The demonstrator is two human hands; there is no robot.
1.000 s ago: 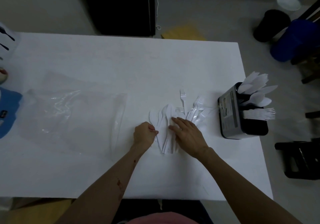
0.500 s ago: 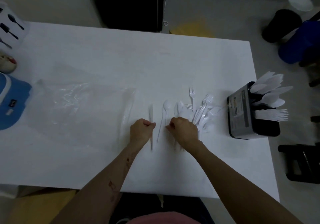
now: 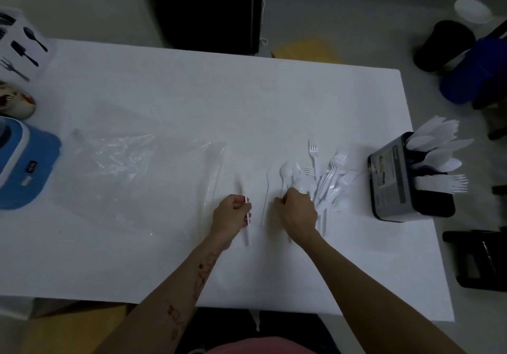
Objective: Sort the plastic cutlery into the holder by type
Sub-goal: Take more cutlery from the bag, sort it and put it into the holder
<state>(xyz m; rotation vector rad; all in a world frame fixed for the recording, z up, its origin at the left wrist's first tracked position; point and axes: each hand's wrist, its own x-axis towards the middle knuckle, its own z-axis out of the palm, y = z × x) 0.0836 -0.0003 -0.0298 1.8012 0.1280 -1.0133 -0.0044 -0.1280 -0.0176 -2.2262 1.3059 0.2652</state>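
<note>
Since half a second ago: little changed. Left hand [image 3: 231, 212] still curled round a white plastic utensil [image 3: 247, 231], handle end poking out toward the near edge of the table [image 3: 164, 93], upper end blurred, so type hard to tell. Right hand [image 3: 297, 211] still bunched over the near end of the loose cutlery pile [image 3: 326, 186], fingers [image 3: 282, 198] curled and pinching at a spoon handle; whether more than one piece is caught, cannot tell. Single spoon [image 3: 266, 197] still lying alone between the two hands, bowl toward the far edge, touching neither hand.

Compared with a second ago: right hand then flat on the pile, now closed; pieces then bunched under both hands, now spread apart.

Pile near the middle of the table, toward the right edge: spoons on its left side, forks [image 3: 333, 172] fanned on its right, one fork [image 3: 313, 156] pointing at the far edge.

Cutlery holder [image 3: 389, 183] at the right edge, black and grey with a label on its side, tilted outward in the wide view. Far compartment: knives [image 3: 436, 137]. Middle: spoons [image 3: 441, 159]. Near compartment: forks [image 3: 450, 183], tines outward.

Clear plastic bag [image 3: 131, 172] flat on the left half of the table. Blue and white appliance [image 3: 24, 167] at the left edge; cutlery box [image 3: 22, 46] at the far left corner.
</note>
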